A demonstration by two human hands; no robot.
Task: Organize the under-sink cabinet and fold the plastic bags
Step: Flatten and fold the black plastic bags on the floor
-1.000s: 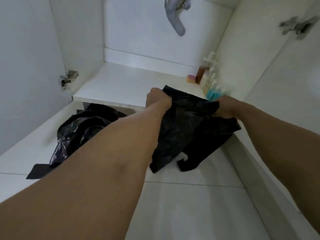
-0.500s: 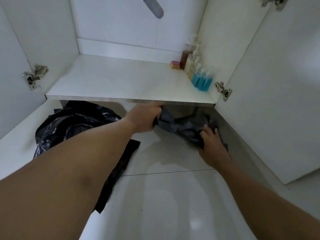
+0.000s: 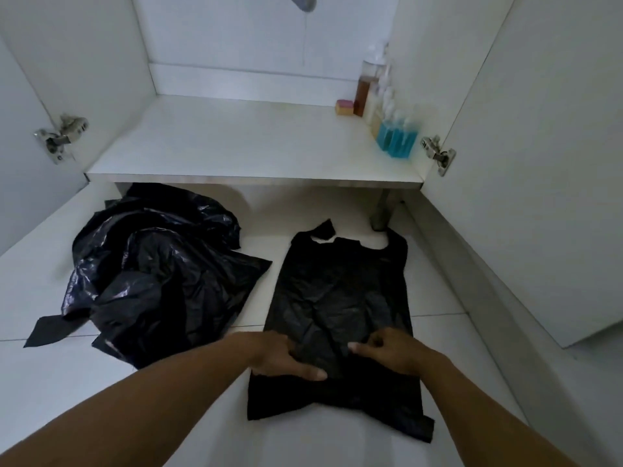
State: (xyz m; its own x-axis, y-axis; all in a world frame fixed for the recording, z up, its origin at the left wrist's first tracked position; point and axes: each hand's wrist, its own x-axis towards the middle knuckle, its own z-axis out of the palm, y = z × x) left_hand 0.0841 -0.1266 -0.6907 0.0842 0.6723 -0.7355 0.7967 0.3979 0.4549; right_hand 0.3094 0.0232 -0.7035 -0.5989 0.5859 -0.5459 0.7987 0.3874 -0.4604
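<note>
A black plastic bag point(image 3: 337, 298) lies spread flat on the white floor tiles in front of the cabinet, handles pointing toward the shelf. My left hand point(image 3: 286, 358) presses down on its lower left part, thumb stretched across the plastic. My right hand point(image 3: 391, 352) sits on the lower right part, fingers curled and pinching the plastic. A crumpled heap of black plastic bags point(image 3: 158, 274) lies on the floor to the left, apart from the flat one.
The white cabinet shelf point(image 3: 236, 146) carries a row of bottles point(image 3: 394, 136) and a small sponge point(image 3: 344, 107) along its right wall. Both doors stand open, with hinges at left point(image 3: 60, 136) and right point(image 3: 438, 155). A grey drain pipe point(image 3: 303, 1) hangs above.
The bag went from held up in both hands, down to the floor, and is now laid out flat. Both hands moved to its near end. The view tilted downward.
</note>
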